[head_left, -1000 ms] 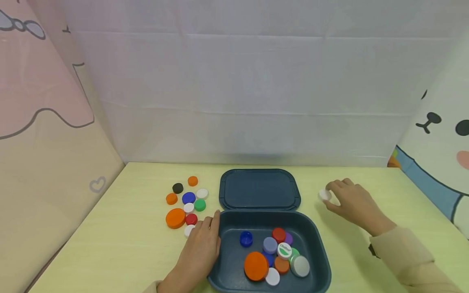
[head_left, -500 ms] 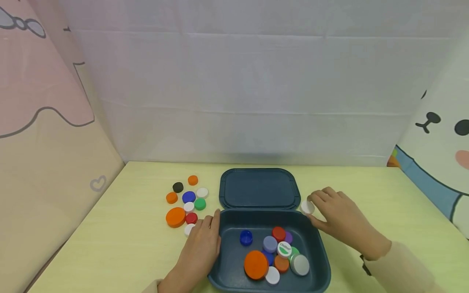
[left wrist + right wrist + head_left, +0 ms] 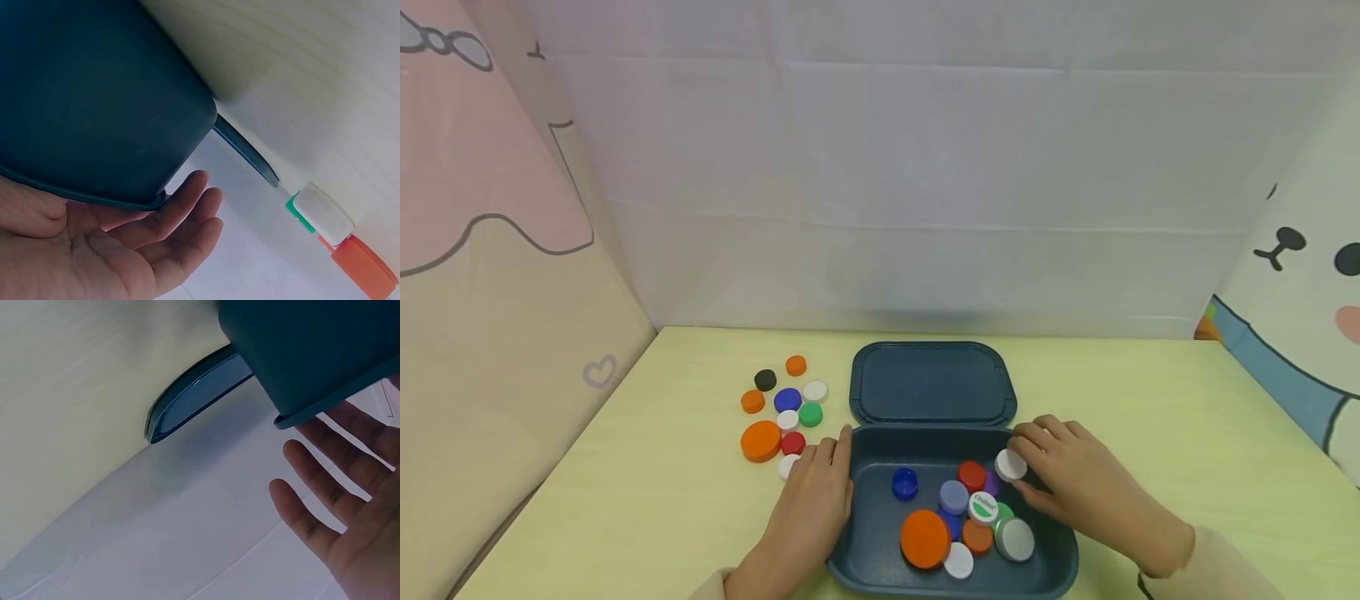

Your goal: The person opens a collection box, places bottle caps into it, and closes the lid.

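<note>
In the head view, my right hand (image 3: 1078,483) pinches a white bottle cap (image 3: 1011,465) between thumb and forefinger, above the right side of a dark blue box (image 3: 868,546). The right wrist view shows the other fingers of that hand (image 3: 350,494) spread beside the rim; the cap is hidden there. My left hand (image 3: 812,508) holds the box's left rim, thumb along the inner side. Several caps lie in the box, among them a large orange cap (image 3: 925,539), a red cap (image 3: 972,476), a blue cap (image 3: 905,483) and a silvery cap (image 3: 1015,540).
Behind the box lies its dark blue lid (image 3: 932,382), flat on the pale yellow table (image 3: 625,483). Left of them is a group of loose caps, including a big orange cap (image 3: 762,441), a black cap (image 3: 765,380) and a green cap (image 3: 810,414). A white sheet (image 3: 925,167) hangs behind.
My right hand has carried the white bottle cap leftward and nearer, from over the table at the right to above the box. The left hand has stayed on the rim.
</note>
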A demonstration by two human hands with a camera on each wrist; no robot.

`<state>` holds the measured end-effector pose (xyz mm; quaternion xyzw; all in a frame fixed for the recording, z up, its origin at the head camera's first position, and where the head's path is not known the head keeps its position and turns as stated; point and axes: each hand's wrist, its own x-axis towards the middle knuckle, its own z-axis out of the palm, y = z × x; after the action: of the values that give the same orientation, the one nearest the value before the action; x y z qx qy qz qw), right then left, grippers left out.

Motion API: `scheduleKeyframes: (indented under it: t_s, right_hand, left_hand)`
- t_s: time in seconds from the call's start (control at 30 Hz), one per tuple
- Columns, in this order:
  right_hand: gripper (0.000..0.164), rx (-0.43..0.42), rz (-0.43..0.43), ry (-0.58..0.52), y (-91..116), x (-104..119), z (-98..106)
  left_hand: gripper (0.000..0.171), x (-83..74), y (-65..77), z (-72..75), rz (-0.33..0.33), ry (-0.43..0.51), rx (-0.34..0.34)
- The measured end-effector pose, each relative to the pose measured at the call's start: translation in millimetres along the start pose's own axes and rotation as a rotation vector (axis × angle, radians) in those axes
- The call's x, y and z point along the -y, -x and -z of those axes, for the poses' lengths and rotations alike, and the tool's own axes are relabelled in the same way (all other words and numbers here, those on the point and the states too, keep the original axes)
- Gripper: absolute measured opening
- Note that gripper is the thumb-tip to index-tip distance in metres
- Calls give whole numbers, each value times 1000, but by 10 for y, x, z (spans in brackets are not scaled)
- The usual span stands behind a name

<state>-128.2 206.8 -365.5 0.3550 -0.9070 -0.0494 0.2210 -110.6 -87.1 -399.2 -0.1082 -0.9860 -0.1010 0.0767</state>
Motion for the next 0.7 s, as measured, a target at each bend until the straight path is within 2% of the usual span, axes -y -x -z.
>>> scheduleKeyframes:
  t_s: [0.3,0.57,0.7]
  right_hand:
    - [41,127,20,-21,46,63,-19]
    - [41,145,12,-15,45,83,-42]
    - [39,195,-9,-23,37,99,-47]
  left_hand:
    - [57,-2,5,7,-11,-8,-11]
    - [58,9,6,-6,-20,-25,-21]
    - [57,9,7,-9,-21,-31,-20]
